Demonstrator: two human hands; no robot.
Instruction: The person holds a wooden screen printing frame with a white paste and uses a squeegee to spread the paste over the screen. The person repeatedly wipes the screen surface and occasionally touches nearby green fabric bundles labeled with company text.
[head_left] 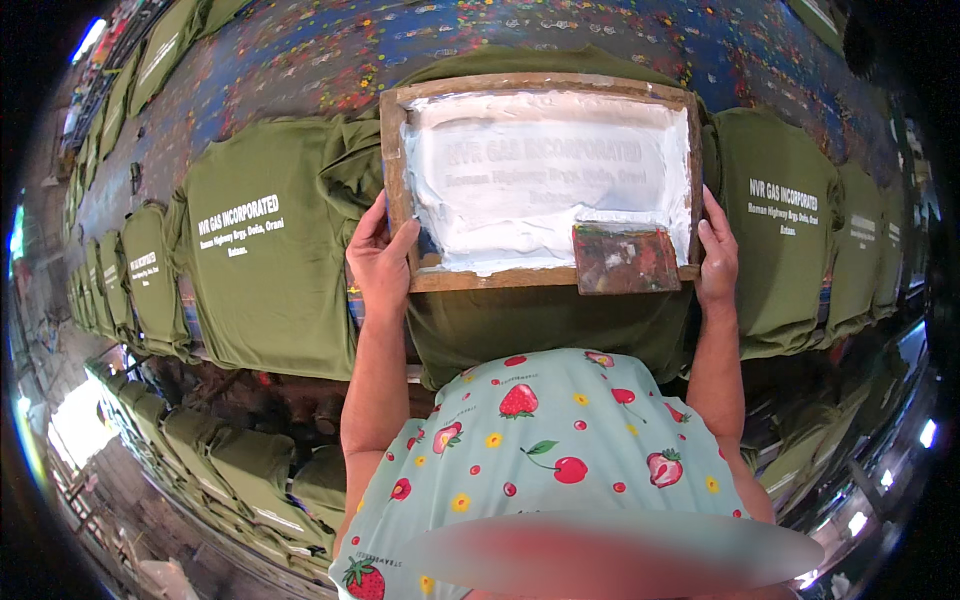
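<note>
A wooden screen printing frame (pixel 392 150), its mesh coated with thick white ink, lies over an olive green shirt (pixel 540 318) in front of me. Faint lettering shows through the ink. My left hand (pixel 381 255) grips the frame's left side, thumb on top and fingers along the outer edge. On the right side my right hand (pixel 717 250) holds it the same way. A paint-stained squeegee (pixel 626 260) rests inside the frame at the lower right, its body overlapping the near rail; neither hand touches it.
Printed olive shirts lie on both sides, one at the left (pixel 270 235) and one at the right (pixel 775 220), with several more beyond. The long table (pixel 480 40) is speckled with coloured paint. Another row of shirts (pixel 240 465) runs behind at the lower left.
</note>
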